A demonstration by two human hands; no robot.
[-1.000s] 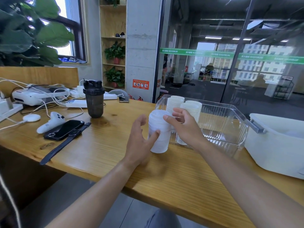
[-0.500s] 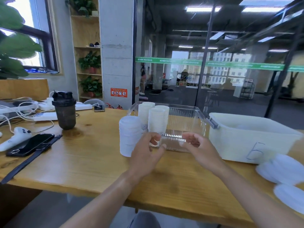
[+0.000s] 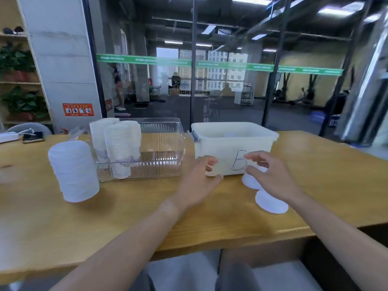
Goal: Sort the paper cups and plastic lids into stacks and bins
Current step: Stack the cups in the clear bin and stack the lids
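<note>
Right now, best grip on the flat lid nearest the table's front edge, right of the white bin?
The lid lies flat on the table, so there is no wall to wrap. Probably best to come from above with the right hand, which is just over it, pinch the rim on the bare near side, and tip it up. A second lid lies just behind it.

You work at a wooden table (image 3: 130, 223) set against a glass partition (image 3: 231, 80). A green band (image 3: 210, 64) runs across the glass. To your far left, a phone (image 3: 33, 137) lies on the table's back edge. Behind it stands a concrete pillar (image 3: 60, 59) bearing an orange sign (image 3: 78, 109). A wooden shelf (image 3: 12, 82) beside the pillar holds potted plants (image 3: 23, 103).
</note>
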